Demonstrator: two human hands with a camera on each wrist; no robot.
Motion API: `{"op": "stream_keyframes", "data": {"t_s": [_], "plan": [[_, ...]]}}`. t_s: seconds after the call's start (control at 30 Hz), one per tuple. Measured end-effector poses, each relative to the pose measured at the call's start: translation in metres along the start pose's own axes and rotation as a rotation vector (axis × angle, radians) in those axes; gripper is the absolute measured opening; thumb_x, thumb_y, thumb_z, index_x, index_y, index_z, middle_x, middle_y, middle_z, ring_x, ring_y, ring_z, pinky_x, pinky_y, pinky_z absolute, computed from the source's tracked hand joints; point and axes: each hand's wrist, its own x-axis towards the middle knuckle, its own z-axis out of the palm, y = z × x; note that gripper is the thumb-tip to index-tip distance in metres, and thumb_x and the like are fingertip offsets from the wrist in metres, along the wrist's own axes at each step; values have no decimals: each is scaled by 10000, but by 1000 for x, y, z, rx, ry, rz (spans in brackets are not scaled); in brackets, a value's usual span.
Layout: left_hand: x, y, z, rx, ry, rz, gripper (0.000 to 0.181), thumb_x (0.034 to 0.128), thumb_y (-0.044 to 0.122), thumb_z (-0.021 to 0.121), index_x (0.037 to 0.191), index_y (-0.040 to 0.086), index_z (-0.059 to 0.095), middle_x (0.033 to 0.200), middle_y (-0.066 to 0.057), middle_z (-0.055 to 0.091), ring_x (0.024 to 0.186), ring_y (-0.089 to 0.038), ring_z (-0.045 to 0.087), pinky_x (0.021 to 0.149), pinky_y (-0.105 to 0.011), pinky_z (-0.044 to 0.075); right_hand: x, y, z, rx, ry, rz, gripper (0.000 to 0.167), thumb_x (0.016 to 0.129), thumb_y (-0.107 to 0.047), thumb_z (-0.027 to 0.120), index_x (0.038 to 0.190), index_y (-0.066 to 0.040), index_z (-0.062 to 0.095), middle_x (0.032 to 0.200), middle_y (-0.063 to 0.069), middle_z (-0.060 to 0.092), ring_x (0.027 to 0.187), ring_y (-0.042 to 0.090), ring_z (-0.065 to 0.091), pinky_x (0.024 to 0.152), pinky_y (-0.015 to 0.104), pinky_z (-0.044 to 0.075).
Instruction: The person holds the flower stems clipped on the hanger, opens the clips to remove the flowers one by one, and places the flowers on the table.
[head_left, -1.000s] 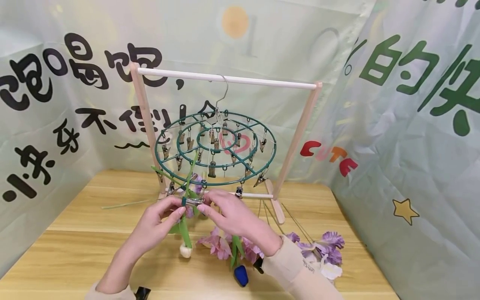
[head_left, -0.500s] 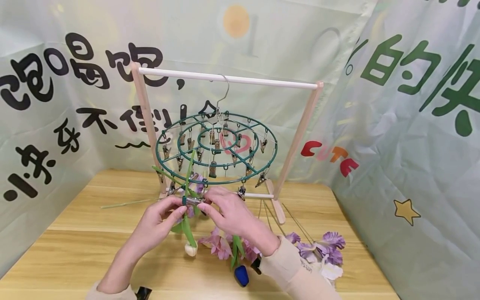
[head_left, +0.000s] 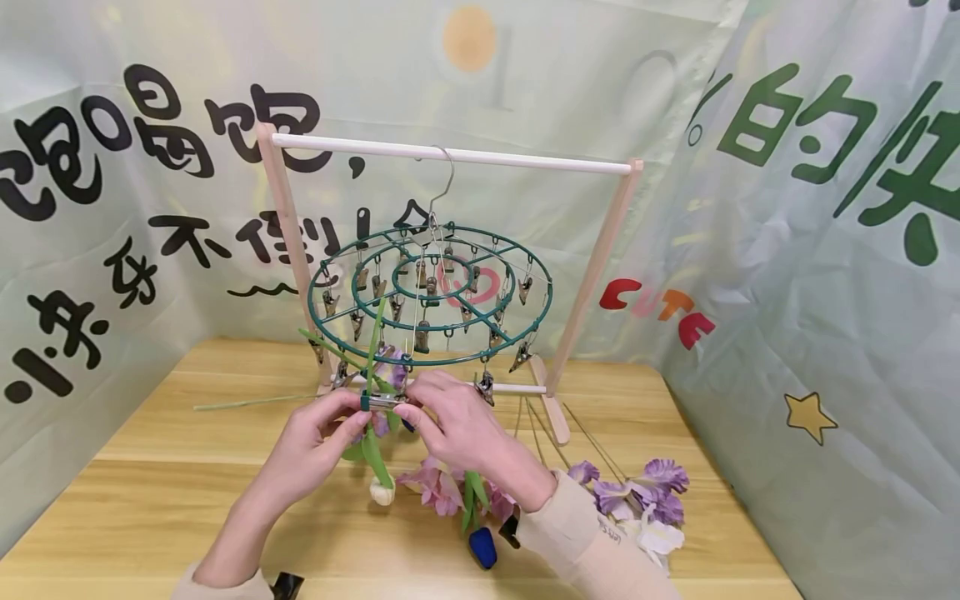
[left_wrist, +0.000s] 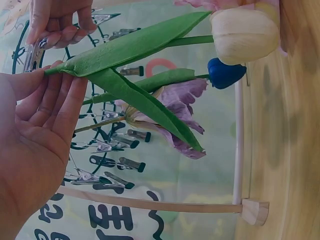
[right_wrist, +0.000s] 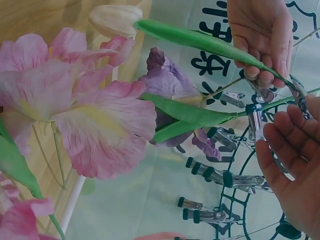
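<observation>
A round green clip hanger hangs by its hook from a wooden rack. At its front edge, my right hand grips a metal clip by its handle end. From the other side, my left hand pinches the stem of a white artificial tulip by the clip's green tip. The tulip's head points down and its leaves spread below the fingers. Behind it hang a blue tulip and a purple iris. Whether the clip's jaws bite the stem is not clear.
The rack's white top bar spans above the hanger. Pink flowers and another blue tulip hang beneath my right forearm. Purple and white flowers lie at the table's right. Printed cloth walls stand behind and at the sides.
The white tulip's head has swung a little to the right, and its stem top has tipped slightly left. Both hands keep almost the same place and hold.
</observation>
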Motion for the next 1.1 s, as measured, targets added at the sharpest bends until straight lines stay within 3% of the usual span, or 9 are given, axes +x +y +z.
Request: {"op": "stream_keyframes", "data": {"t_s": [0.23, 0.4, 0.77, 0.87, 0.97, 1.1], "plan": [[0, 3, 0, 10, 2, -17, 177, 996, -74, 620, 1101, 42, 703, 992, -50, 722, 884, -89, 656, 683, -262, 605, 2, 0, -1, -10, 14, -13, 435, 1134, -393, 367, 881, -127, 599, 818, -32, 550, 754, 114, 490, 634, 204, 395], [-1, 4, -1, 5, 0, -28, 166, 1001, -68, 617, 1111, 23, 701, 993, -52, 713, 873, -92, 652, 676, -286, 609, 2, 0, -2, -9, 18, -18, 443, 1136, -391, 365, 896, -115, 615, 833, -22, 570, 770, 123, 510, 639, 213, 413], [-9, 10, -10, 62, 18, -60, 130, 1005, -43, 628, 1077, 41, 697, 974, -32, 698, 868, -90, 658, 723, -211, 587, 2, -3, -4, 34, 41, -22, 459, 1144, -375, 351, 834, -123, 576, 790, -20, 537, 717, 121, 473, 633, 208, 395], [-12, 12, -15, 75, 13, -80, 115, 1012, -29, 626, 1075, 40, 692, 972, -33, 700, 868, -93, 666, 741, -214, 592, 1, -2, -5, 72, 26, 42, 435, 1141, -348, 393, 826, -117, 584, 819, 1, 573, 712, 150, 501, 650, 231, 419], [-16, 15, -22, 75, 11, -88, 120, 1016, -33, 615, 1076, 45, 684, 964, -21, 704, 857, -91, 674, 742, -220, 593, 0, -3, -6, 114, -6, 167, 370, 1130, -305, 428, 880, -102, 611, 895, 25, 615, 744, 156, 530, 674, 257, 452], [-22, 19, -34, -8, 17, -41, 164, 1009, -110, 565, 1096, -8, 660, 991, -33, 708, 882, -104, 693, 772, -219, 598, -1, -5, -8, 165, -39, 325, 305, 1129, -286, 433, 965, -109, 620, 915, 15, 599, 780, 134, 523, 691, 283, 462]]}}
